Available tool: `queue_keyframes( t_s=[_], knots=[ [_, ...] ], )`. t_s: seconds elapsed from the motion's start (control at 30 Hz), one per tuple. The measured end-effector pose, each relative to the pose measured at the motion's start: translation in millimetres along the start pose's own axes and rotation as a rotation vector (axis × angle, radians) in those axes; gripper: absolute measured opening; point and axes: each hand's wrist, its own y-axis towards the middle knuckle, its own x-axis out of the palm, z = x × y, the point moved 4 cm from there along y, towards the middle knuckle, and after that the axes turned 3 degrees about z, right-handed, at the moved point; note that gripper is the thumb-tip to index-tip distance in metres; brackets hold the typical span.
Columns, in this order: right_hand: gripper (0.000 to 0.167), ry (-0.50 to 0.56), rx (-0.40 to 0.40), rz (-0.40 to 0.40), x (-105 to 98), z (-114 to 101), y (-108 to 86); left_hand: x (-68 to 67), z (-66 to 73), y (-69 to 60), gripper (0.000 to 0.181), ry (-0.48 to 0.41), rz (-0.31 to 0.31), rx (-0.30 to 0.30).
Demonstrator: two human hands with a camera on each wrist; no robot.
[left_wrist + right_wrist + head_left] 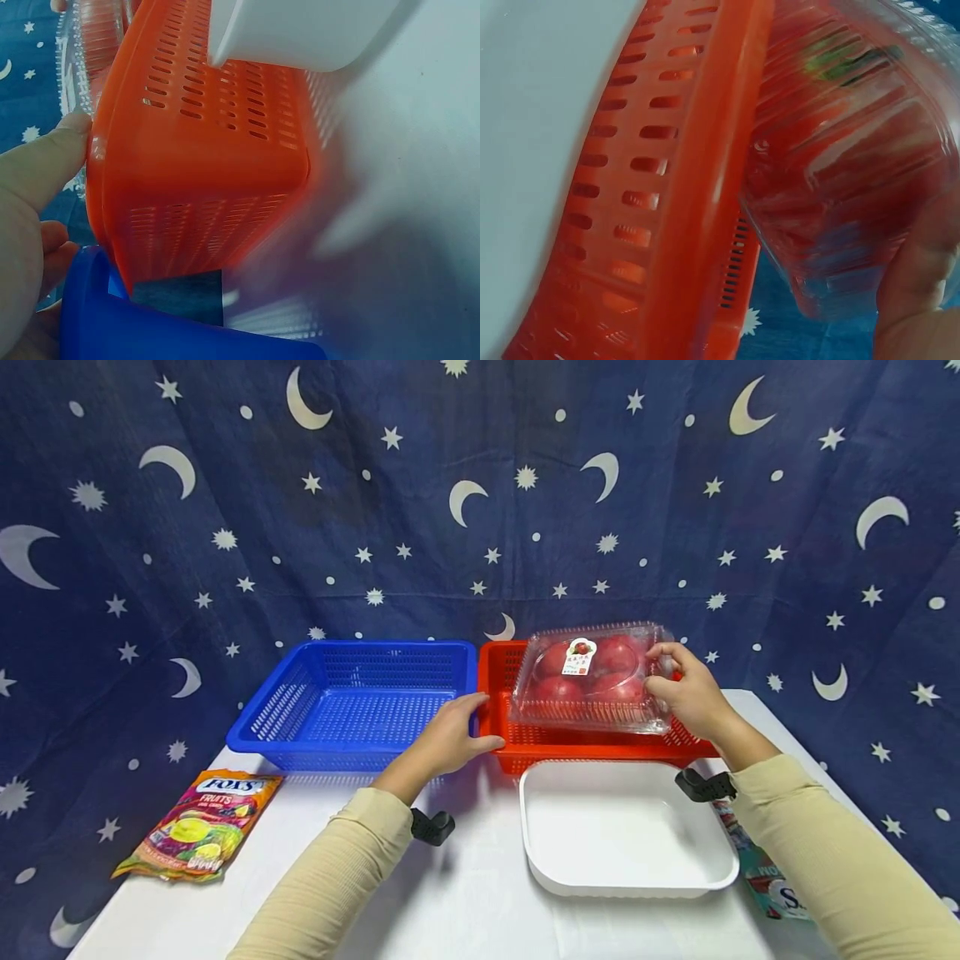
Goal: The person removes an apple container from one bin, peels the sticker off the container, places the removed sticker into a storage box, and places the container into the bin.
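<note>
A clear plastic clamshell box of red fruit point(617, 687) is tilted over the red basket point(525, 750), with a white label on its lid. My right hand point(688, 689) grips its right end, thumb at the front and fingers over the top. In the right wrist view, the box point(855, 157) hangs beyond the basket's rim point(712, 180). My left hand point(448, 737) rests at the red basket's left corner, beside the blue basket point(330, 752). In the left wrist view its thumb touches the red rim point(101, 157), while its other fingers are partly hidden near the blue rim.
A white plastic tub point(630, 827) stands in front of the red basket. On the table's left lies an orange bag of fruit candy point(201, 827). A green packet point(776, 889) lies right of the tub, partly covered by my right sleeve. A starry blue curtain point(480, 485) hangs behind.
</note>
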Motion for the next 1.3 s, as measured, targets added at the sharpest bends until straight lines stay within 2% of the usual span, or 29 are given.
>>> queue_keyframes(
  t_s=[0.33,0.6,0.67,0.73,0.87,0.93,1.03,1.17,1.3],
  knots=[
    [0.029,0.039,-0.067,0.027,-4.7,-18.9,-10.1,-2.3,-1.2,0.0,0.076,-0.038,0.003,-0.043],
    [0.034,0.07,-0.089,0.034,-6.2,-31.4,-19.9,-14.0,-2.2,-3.1,0.08,-0.075,0.021,-0.06],
    [0.036,0.109,-0.094,0.028,-5.2,-34.2,-22.3,-18.5,-2.3,-4.5,0.081,-0.095,0.029,-0.051],
    [0.038,0.199,-0.085,0.002,-2.8,-37.5,-25.0,-22.6,-2.8,-6.2,0.082,-0.127,0.031,-0.046],
    [0.043,0.396,-0.074,-0.061,3.9,-46.2,-30.4,-27.9,-5.9,-10.1,0.082,-0.264,0.019,-0.059],
    [0.043,0.451,-0.094,-0.082,6.9,-51.7,-33.3,-28.4,-7.8,-11.7,0.08,-0.351,0.008,-0.062],
    [0.043,0.489,-0.123,-0.09,10.0,-58.2,-37.1,-26.2,-8.7,-13.6,0.076,-0.495,-0.03,-0.046],
    [0.044,0.513,-0.123,-0.096,14.9,-63.3,-41.0,-24.5,-5.1,-16.4,0.075,-0.672,-0.072,-0.003],
    [0.044,0.553,-0.09,-0.124,20.2,-64.7,-44.1,-29.6,-0.5,-20.2,0.079,-0.788,-0.059,0.01]
  ],
)
